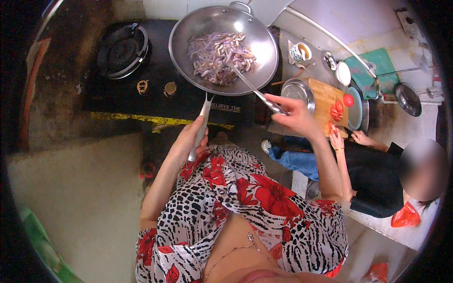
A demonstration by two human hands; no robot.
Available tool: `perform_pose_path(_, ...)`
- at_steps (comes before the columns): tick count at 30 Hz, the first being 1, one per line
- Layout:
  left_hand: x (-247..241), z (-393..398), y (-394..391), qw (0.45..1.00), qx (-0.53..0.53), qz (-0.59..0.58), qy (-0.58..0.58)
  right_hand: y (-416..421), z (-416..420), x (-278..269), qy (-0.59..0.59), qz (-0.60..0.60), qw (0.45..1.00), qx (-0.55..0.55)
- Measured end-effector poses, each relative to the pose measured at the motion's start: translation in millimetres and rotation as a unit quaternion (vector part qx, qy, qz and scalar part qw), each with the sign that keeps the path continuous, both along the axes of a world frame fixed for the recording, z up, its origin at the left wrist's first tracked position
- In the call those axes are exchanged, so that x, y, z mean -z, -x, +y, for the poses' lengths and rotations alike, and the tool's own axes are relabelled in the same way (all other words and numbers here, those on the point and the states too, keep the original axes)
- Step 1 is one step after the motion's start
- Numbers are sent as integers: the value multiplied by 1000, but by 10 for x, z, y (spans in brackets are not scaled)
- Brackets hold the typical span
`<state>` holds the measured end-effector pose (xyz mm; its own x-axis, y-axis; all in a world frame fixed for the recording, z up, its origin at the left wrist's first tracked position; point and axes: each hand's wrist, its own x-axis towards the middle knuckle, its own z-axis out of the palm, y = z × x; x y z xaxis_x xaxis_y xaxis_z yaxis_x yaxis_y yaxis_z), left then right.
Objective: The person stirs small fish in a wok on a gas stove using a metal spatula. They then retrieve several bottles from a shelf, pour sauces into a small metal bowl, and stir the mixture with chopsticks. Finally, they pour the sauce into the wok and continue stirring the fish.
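Note:
A large steel wok (201, 24) sits over the right part of a black stove (159, 70). My left hand (198, 136) is closed around its long metal handle (201, 131). Inside the wok lies a heap of pale and purplish strips of food (223, 53). My right hand (297, 115) grips the handle of a metal cooking utensil (253, 86), whose shaft slants down to the left into the strips. The utensil's head is hidden in the food.
An empty-looking burner (124, 51) is on the left. At right are a steel bowl (297, 93), a patterned cup (299, 53) and a wooden cutting board (320, 90). A co-worker (375, 177) there holds a knife (348, 131) beside sliced tomato (337, 111).

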<state>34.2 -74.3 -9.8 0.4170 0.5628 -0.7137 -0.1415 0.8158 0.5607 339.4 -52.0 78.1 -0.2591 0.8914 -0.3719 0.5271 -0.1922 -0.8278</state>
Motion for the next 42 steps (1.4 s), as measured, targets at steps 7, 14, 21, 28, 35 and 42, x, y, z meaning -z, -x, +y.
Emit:
perform_pose_path(7, -11, -11, -26, 1000, -5, -1, -1, 227, 134, 258, -61, -3, 998, 4)
perform_pose_path(14, -46, 12, -90, 1000, 0, -1, 2, 250, 313, 258, -51, 58, 997, 18)
perform_pose_path(21, -125, 75, -141, 1000, 5, 9, -4, 148, 657, 640, -157, 72, 984, 39)
perform_pose_path(28, -149, 45, -137, 1000, -1, 21, 11, -353, 142, 231, -116, -24, 993, 28)
perform_pose_path(35, -117, 70, -130, 1000, 8, 11, -2, -249, 42, 286, -72, -71, 994, 42)
perform_pose_path(42, -65, 45, -107, 1000, 6, 1, 0, -469, -117, 287, -69, -50, 995, 48)
